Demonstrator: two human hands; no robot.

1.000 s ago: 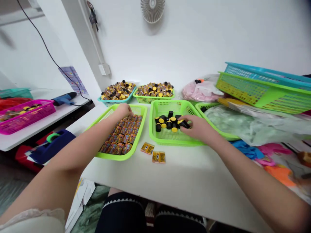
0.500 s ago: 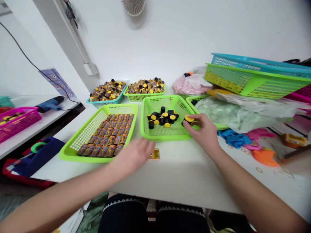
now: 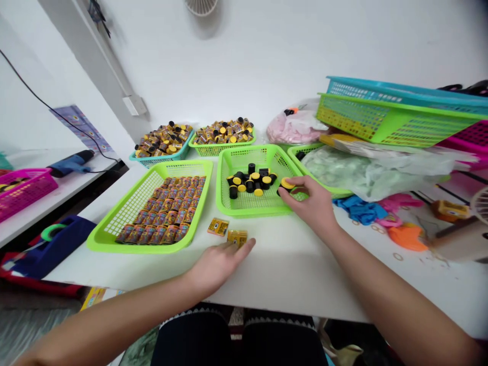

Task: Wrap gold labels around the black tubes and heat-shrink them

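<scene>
My right hand [image 3: 310,203] pinches a small black canister with a yellow cap [image 3: 286,184] over the near right corner of the green basket [image 3: 251,209]. In that basket lie several loose black canisters with yellow caps [image 3: 258,184]. Low on the white table, my left hand [image 3: 217,267] has its fingers stretched out, their tips at a small stack of yellow printed labels [image 3: 237,237]. Just beyond it lies another yellow label piece [image 3: 218,226]. To the left, a larger green basket [image 3: 114,243] holds rows of canisters wrapped in printed labels [image 3: 168,208].
Behind stand a blue basket [image 3: 152,161] and a green basket [image 3: 221,150], heaped with wrapped canisters. At right are stacked baskets [image 3: 392,122], plastic bags [image 3: 343,170] and balloon-like blue [image 3: 360,208] and orange pieces [image 3: 408,237]. A tape dispenser [image 3: 49,249] sits far left.
My left hand has come down and back toward me, its fingers now stretched at the labels, and the second label piece is uncovered. The right hand still holds the canister at the basket's corner.
</scene>
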